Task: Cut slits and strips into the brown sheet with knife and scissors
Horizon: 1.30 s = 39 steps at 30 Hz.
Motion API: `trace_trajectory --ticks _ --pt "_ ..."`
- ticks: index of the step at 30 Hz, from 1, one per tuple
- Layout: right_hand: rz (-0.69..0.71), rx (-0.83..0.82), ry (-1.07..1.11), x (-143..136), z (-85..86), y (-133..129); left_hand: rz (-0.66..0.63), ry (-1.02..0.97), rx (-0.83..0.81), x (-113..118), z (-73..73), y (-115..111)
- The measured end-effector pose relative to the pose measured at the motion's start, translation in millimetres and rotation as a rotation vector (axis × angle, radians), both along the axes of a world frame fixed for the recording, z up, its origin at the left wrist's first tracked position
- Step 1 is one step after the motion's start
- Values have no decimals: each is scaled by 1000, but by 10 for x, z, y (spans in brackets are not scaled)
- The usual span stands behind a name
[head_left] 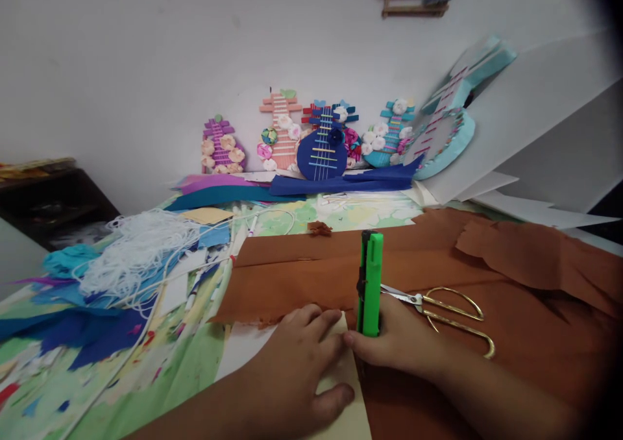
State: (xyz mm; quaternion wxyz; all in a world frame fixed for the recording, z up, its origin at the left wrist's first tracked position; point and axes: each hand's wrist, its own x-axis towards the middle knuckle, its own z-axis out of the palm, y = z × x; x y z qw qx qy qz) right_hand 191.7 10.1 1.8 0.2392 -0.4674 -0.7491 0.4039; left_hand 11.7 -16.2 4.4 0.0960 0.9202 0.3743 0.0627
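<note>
My right hand (pixel 399 342) is closed round an upright bright green and black utility knife (pixel 374 284). Its lower end is hidden by my fingers. My left hand (pixel 304 368) lies over a pale yellow card (pixel 353 394), pressing on it with fingers apart and slightly bent, thumb out to the side. The card rests beside and partly over brown crepe-like paper (pixel 292 291), and the knife stands close to the card's right edge. Gold-handled scissors (pixel 455 313) lie on the brown paper just beyond my right hand, their blades partly behind it.
Several paper lute-shaped models (pixel 321 148) lean on the wall at the back. White cord (pixel 141 258) is heaped at the left, among blue paper pieces (pixel 97 333) and scraps. A large light-blue instrument model (pixel 452 122) and white boards (pixel 525 122) stand at the right.
</note>
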Motion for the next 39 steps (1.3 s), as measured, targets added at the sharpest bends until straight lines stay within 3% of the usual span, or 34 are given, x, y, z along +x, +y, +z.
trace_trajectory --ticks 7,11,17,25,39 --pt "62 84 -61 19 28 -44 1 -38 10 16 -18 17" --pt "86 47 -30 25 22 -39 2 -30 5 15 -21 19" --pt "-84 -95 77 34 -4 20 -15 9 17 3 -24 22" --pt "136 -26 29 34 72 -24 -16 -13 30 16 11 4" --pt "94 58 -54 38 36 -57 -15 11 13 21 15 18"
